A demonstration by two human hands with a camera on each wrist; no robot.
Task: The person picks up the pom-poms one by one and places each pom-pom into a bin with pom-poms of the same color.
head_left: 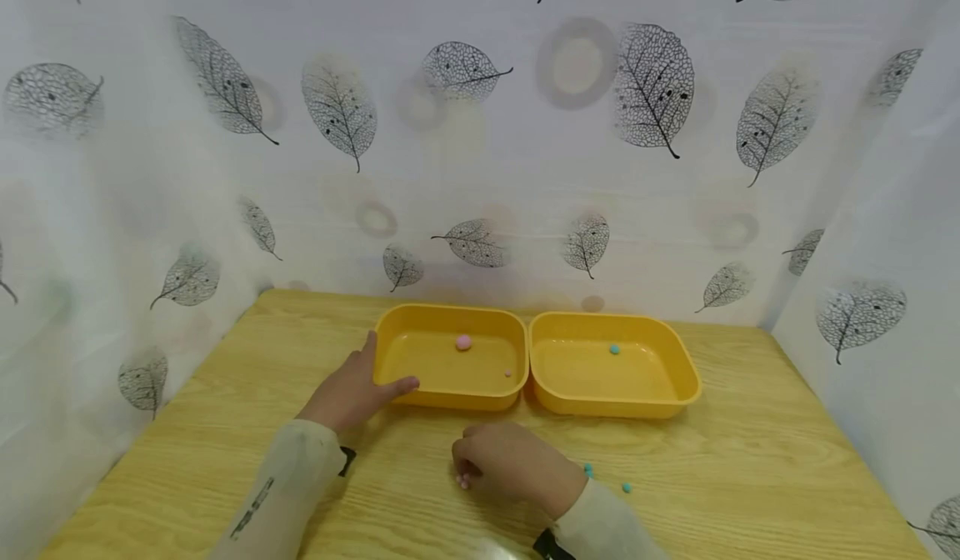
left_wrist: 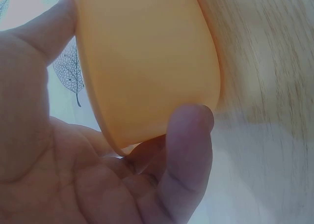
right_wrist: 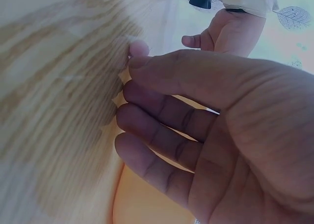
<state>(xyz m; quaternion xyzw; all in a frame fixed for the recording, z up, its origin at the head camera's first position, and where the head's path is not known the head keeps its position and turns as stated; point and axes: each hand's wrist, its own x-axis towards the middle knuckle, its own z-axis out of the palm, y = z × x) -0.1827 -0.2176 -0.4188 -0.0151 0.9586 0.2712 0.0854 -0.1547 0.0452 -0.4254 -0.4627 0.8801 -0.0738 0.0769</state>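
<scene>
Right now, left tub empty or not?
Not empty: head view shows a pink ball and a smaller one inside the left tub.

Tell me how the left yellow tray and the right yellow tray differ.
The left tray contains a larger pink ball and a tiny pink ball; the right tray contains just one turquoise ball. The left hand grips the left tray's end, while no hand touches the right tray. Both are yellow, open-topped and round-cornered.
</scene>
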